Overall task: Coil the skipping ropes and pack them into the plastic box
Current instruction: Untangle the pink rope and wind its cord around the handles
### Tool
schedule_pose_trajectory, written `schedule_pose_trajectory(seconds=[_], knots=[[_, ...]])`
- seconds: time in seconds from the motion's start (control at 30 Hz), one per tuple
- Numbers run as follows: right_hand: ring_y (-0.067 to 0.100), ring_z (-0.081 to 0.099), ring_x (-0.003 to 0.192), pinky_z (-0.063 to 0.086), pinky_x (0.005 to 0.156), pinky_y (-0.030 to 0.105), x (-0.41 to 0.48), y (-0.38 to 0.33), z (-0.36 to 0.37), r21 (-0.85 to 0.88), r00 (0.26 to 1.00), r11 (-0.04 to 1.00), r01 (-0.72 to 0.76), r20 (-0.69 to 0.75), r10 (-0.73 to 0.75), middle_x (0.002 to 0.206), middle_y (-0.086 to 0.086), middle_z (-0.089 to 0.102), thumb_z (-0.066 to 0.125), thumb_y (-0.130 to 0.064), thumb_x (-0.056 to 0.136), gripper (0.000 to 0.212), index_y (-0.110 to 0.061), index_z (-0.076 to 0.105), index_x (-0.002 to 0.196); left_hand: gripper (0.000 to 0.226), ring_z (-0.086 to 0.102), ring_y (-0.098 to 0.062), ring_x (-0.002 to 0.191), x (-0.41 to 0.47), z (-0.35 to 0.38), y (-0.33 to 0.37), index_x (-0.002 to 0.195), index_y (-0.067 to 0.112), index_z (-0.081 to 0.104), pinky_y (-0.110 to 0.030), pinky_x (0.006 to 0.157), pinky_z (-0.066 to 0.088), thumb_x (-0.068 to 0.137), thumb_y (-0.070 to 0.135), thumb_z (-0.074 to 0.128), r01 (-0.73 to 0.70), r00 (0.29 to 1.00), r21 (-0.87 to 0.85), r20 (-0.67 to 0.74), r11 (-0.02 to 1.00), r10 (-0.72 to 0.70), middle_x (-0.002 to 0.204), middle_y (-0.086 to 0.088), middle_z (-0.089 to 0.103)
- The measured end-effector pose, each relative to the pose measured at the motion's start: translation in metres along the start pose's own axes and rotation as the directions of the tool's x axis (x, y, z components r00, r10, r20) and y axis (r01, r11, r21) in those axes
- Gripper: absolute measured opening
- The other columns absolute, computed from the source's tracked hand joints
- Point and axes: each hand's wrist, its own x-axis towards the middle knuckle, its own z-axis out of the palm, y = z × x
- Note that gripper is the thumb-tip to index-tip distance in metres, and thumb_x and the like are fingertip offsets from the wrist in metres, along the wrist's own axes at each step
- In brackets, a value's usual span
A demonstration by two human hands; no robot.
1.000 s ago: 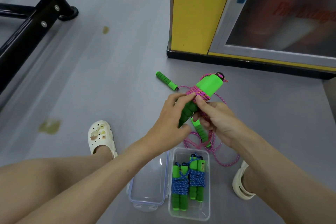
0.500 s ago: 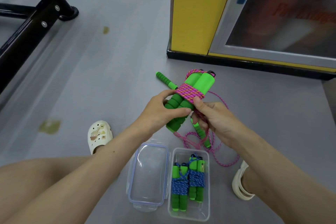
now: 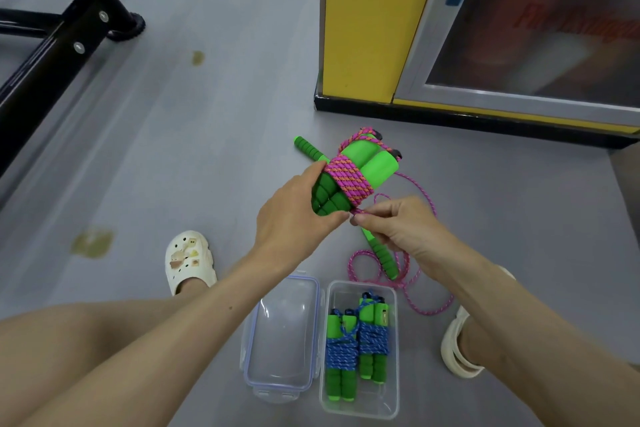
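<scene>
right hand (image 3: pixel 398 225) dropped, fingers (image 3: pixel 367 218) pinching pink rope (image 3: pixel 349 180) below handles (image 3: pixel 379 166) gripped by left hand (image 3: pixel 294 218)

Your open plastic box (image 3: pixel 363 407) holds two blue-coiled ropes (image 3: pixel 356 348); beyond it you hold a pink-coiled rope (image 3: pixel 349 180), a loose pink rope (image 3: pixel 382 258) beside the box.

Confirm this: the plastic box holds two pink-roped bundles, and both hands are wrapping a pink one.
Wrong colour: the head view shows the plastic box holding two blue-roped bundles. The left hand and right hand are wrapping a pink-roped bundle.
</scene>
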Motion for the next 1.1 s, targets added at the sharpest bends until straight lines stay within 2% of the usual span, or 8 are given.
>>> schedule_pose_trajectory(seconds=[0.2, 0.37, 0.6, 0.73, 0.83, 0.9, 0.97, 1.1], knots=[[0.007, 0.060, 0.082, 0.048, 0.081, 0.026, -0.002, -0.001, 0.000, -0.011, 1.000, 1.000, 0.001, 0.006, -0.001, 0.092, 0.006, 0.072, 0.063, -0.023, 0.090, 0.016, -0.018, 0.074, 0.080, 0.078, 0.062, -0.023, 0.095, -0.003, -0.001, 0.001, 0.140, 0.029, 0.035, -0.037, 0.074, 0.051, 0.076, 0.055, 0.070, -0.032, 0.996, 0.240, -0.077, 0.970, 0.052, 0.112, 0.004, 0.060], [0.006, 0.062, 0.055, 0.052, 0.068, 0.025, -0.003, -0.002, 0.004, 0.018, 0.998, 0.999, -0.028, 0.052, 0.027, 0.074, 0.008, 0.068, 0.047, -0.013, 0.098, 0.025, -0.002, 0.069, 0.092, 0.077, 0.059, -0.021, 0.101, -0.004, 0.004, 0.001, 0.137, 0.026, 0.036, -0.037, 0.076, 0.051, 0.075, 0.047, 0.075, -0.092, 0.995, 0.215, -0.017, 0.972, 0.098, 0.119, 0.003, 0.057], [0.013, 0.062, 0.046, 0.048, 0.050, 0.020, -0.007, -0.005, 0.004, 0.148, 0.991, 0.984, -0.103, 0.103, 0.088, 0.062, 0.011, 0.067, 0.034, -0.015, 0.103, 0.031, 0.002, 0.058, 0.093, 0.082, 0.056, -0.029, 0.105, -0.007, 0.010, -0.002, 0.146, 0.024, 0.023, -0.047, 0.082, 0.050, 0.078, 0.015, 0.068, -0.128, 0.975, -0.010, 0.181, 0.992, 0.128, 0.131, -0.004, 0.044], [0.010, 0.065, 0.053, 0.052, 0.059, 0.022, -0.005, -0.003, 0.004, 0.093, 0.989, 0.992, -0.080, 0.135, 0.067, 0.071, 0.011, 0.069, 0.043, -0.009, 0.100, 0.020, -0.002, 0.060, 0.093, 0.078, 0.058, -0.033, 0.097, -0.007, 0.011, -0.002, 0.146, 0.023, 0.025, -0.048, 0.076, 0.050, 0.081, 0.011, 0.066, -0.150, 0.983, 0.071, 0.118, 0.986, 0.141, 0.126, -0.006, 0.045], [0.010, 0.066, 0.061, 0.056, 0.076, 0.030, -0.004, 0.000, 0.005, 0.059, 0.991, 0.996, -0.062, 0.120, 0.055, 0.075, 0.006, 0.067, 0.057, -0.001, 0.090, 0.011, -0.009, 0.064, 0.090, 0.077, 0.058, -0.029, 0.083, -0.008, 0.010, -0.002, 0.147, 0.021, 0.025, -0.037, 0.060, 0.046, 0.082, 0.008, 0.065, -0.191, 0.981, 0.210, 0.078, 0.959, 0.178, 0.116, -0.005, 0.045], [0.009, 0.064, 0.062, 0.054, 0.066, 0.023, -0.004, 0.000, 0.005, 0.036, 0.995, 0.998, -0.044, 0.089, 0.041, 0.075, 0.003, 0.065, 0.063, -0.003, 0.088, 0.008, -0.011, 0.066, 0.089, 0.077, 0.057, -0.026, 0.080, -0.008, 0.009, -0.002, 0.146, 0.021, 0.027, -0.036, 0.056, 0.046, 0.081, 0.006, 0.066, -0.196, 0.981, 0.256, 0.051, 0.947, 0.190, 0.114, -0.005, 0.047], [0.008, 0.059, 0.064, 0.050, 0.059, 0.020, -0.003, -0.001, 0.005, 0.005, 0.998, 1.000, -0.026, 0.061, 0.025, 0.076, 0.002, 0.063, 0.063, -0.011, 0.089, 0.005, -0.013, 0.068, 0.088, 0.077, 0.057, -0.024, 0.080, -0.009, 0.008, -0.003, 0.146, 0.019, 0.030, -0.035, 0.055, 0.048, 0.080, 0.005, 0.068, -0.195, 0.980, 0.271, 0.023, 0.943, 0.196, 0.113, -0.004, 0.050], [0.011, 0.060, 0.071, 0.050, 0.077, 0.031, -0.001, -0.001, 0.003, 0.061, 0.998, 0.998, -0.022, 0.054, 0.019, 0.078, 0.003, 0.067, 0.054, -0.010, 0.094, 0.018, -0.015, 0.069, 0.084, 0.077, 0.058, -0.023, 0.076, -0.011, 0.009, -0.003, 0.141, 0.012, 0.039, -0.028, 0.050, 0.037, 0.073, 0.002, 0.074, -0.225, 0.972, 0.272, -0.006, 0.936, 0.235, 0.107, -0.006, 0.057]])
